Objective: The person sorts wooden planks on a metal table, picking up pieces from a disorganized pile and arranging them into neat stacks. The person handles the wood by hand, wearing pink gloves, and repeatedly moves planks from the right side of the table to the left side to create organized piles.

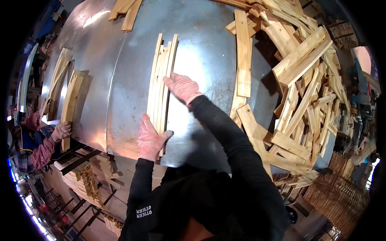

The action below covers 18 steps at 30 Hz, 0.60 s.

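On the metal table (132, 80), a bundle of wooden strips (158, 94) lay lengthwise before the wearer. Left hand (150, 139): clamped across the bundle's near end, thumb right, fingers left. Right hand (185, 87): touched its right side; could not tell whether fingers gripped. Boards (299, 60) lay heaped at right.

Strip bundle (160, 90), centre: pale cream-yellow wood, browner on the right side. Table (132, 80): blue-grey metal, white glare, orange-brown tint along lower edge at left. Plank pile (302, 105), right of frame: honey-yellow to tan, brown grain. Sleeves (219, 124), lower centre: black. Top (189, 193): black, white lettering (144, 211). Co-worker's sleeve (43, 156), far left: red, fine light pattern.
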### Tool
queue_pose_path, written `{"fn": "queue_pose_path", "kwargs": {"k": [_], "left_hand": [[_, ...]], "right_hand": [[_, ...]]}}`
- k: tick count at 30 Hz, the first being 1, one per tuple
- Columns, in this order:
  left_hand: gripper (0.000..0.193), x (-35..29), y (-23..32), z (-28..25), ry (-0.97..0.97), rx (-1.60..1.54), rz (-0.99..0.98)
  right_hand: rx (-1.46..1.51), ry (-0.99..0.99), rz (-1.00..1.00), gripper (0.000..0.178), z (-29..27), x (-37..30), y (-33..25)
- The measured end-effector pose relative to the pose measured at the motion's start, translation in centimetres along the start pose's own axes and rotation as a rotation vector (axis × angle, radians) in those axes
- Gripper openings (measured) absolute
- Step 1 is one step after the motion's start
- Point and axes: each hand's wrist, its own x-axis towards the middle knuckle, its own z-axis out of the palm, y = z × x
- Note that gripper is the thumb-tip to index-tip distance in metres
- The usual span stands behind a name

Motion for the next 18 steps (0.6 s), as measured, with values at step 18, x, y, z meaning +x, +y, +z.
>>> {"fn": "queue_pose_path", "kwargs": {"k": [18], "left_hand": [[0.115,2.0,-1.4,2.6,0.17,0.027,0.058]], "right_hand": [[0.177,-0.448,-0.154,0.061,-1.5,-16.7,-3.0]]}}
